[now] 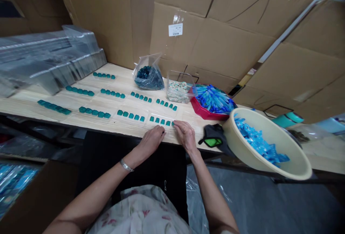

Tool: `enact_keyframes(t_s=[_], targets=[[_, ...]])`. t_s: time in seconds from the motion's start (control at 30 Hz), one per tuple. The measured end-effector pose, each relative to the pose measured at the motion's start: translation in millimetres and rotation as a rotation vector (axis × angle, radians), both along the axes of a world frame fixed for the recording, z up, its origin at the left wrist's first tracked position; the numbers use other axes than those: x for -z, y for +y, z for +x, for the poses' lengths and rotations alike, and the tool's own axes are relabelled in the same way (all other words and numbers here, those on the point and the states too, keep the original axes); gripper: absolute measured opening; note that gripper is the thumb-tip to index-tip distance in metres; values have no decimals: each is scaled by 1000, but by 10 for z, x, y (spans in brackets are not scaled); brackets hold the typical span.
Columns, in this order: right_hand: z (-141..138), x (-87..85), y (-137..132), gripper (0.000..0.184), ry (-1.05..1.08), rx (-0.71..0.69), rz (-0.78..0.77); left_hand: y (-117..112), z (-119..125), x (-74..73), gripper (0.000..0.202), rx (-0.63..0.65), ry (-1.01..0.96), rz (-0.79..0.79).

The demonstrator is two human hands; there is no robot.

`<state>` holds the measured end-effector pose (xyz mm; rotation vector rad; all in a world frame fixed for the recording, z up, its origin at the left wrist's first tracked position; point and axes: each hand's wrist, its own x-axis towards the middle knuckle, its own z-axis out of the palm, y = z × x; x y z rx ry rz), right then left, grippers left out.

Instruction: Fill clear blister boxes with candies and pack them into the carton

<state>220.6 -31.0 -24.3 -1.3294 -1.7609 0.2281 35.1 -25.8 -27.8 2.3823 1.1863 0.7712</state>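
Small teal faceted pieces lie in short rows on the pale wooden table. At the right end of the nearest row (pixel 160 121), my right hand (pixel 185 135) pinches one teal piece (pixel 173 123) between thumb and fingertips, at the table surface. Close by on the left, my left hand (pixel 152 138) is closed with its fingers curled together near the table's front edge. A small dark bit shows at its fingertips, too small to name. Under the nearer rows lie clear, flat plastic sheets or trays, hard to make out.
Behind the rows stand a clear bag of dark teal pieces (pixel 149 77), a clear tub of small discs (pixel 178 92) and a red tray (pixel 206 113) of blue items. A cream basin (pixel 269 155) overhangs the right front edge beside a black pouch (pixel 214 137). Stacked clear plastic boxes (pixel 48 61) fill the left.
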Motion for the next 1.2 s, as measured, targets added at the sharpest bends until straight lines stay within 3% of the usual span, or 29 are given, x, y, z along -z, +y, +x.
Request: enact_keyframes(t_s=[0.4, 0.5, 0.6, 0.7, 0.83, 1.0, 1.2], targets=[[67, 5, 86, 23, -271, -57, 10, 37, -4, -43, 19, -21, 51, -67], [52, 12, 125, 22, -323, -55, -21, 69, -13, -87, 16, -29, -135, -158], [43, -5, 91, 22, -292, -46, -2, 98, -58, -172, 22, -36, -490, -523], [50, -67, -26, 21, -148, 51, 52, 109, -111, -273, 31, 1, -876, -988], [11, -226, -200, 18, 166, 97, -21, 104, -71, -362, 34, 96, -1117, -1233], [-167, -364, -235, 18, 390, -38, -179, 78, 169, -383, 33, 185, -1126, -1234], [-165, -293, -134, 21, 767, 9, -341, 61, 335, -416, 36, 204, -1022, -1113]])
